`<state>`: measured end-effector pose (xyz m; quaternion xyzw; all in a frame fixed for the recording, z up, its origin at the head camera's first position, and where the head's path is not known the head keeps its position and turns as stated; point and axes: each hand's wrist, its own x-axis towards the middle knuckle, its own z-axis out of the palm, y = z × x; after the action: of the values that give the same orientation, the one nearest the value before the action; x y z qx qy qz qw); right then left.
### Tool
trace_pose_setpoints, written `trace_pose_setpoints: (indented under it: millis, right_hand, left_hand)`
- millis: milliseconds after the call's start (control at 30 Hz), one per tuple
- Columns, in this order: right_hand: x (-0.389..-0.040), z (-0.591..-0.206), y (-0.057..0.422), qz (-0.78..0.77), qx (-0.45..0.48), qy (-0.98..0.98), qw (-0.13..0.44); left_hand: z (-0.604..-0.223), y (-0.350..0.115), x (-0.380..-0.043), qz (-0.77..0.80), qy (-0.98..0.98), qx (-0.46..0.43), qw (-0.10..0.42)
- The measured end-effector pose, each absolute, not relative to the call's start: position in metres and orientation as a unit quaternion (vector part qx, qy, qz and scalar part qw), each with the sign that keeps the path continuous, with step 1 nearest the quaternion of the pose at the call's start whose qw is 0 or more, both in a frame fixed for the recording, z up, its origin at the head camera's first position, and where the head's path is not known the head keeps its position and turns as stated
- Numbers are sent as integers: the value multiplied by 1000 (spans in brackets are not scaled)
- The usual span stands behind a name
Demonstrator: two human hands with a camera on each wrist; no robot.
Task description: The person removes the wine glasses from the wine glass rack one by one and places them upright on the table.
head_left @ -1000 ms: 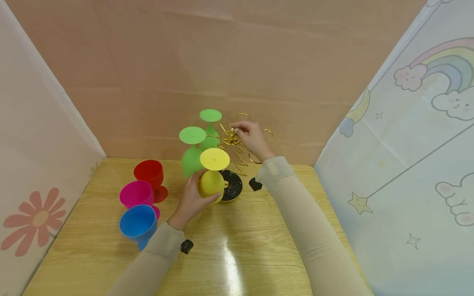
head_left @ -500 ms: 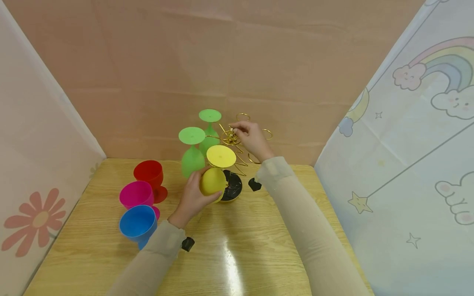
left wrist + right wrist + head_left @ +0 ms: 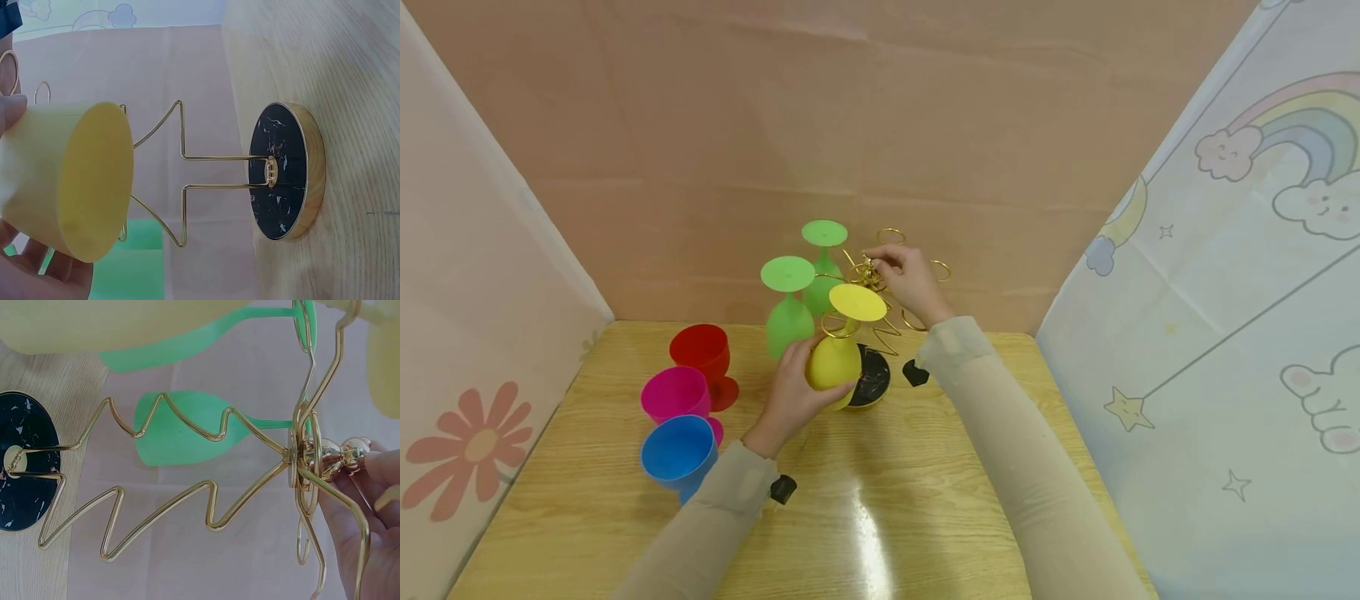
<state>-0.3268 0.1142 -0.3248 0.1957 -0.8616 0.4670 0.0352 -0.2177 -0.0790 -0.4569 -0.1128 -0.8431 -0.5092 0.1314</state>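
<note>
My left hand (image 3: 792, 398) grips the bowl of a yellow goblet (image 3: 835, 363), held upside down with its round foot on top. The goblet's stem sits at a gold wire ring of the glass rack (image 3: 212, 503). In the left wrist view the goblet's open mouth faces the rack's round black marbled base (image 3: 279, 172). With thumb and fingers my right hand (image 3: 913, 282) pinches the gold knob (image 3: 350, 453) at the rack's top. Two green goblets (image 3: 789, 325) hang upside down by their feet on the rack's left and back.
On the left of the wooden table (image 3: 925, 517) stand a red goblet (image 3: 702, 348), a pink goblet (image 3: 676, 395) and a blue goblet (image 3: 679, 452), mouths up. Bare gold rings (image 3: 942, 270) stick out at the rack's right and back. Cloth walls enclose the table.
The yellow goblet's foot has moved right and away from me, its stem going from beside the ring to within it. My right hand has stayed on the knob.
</note>
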Motion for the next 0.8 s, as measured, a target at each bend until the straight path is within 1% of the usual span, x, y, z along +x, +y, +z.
trace_pose_setpoints:
  millis: [367,800]
  right_hand:
    - [-326,-324,116,455,207,-865,46]
    - [-326,-325,117,462,212,-860,50]
  left_hand:
    - [-449,-78,-218,-518,-842,-86,128]
    - [-449,-81,-219,-527,-840,-44,124]
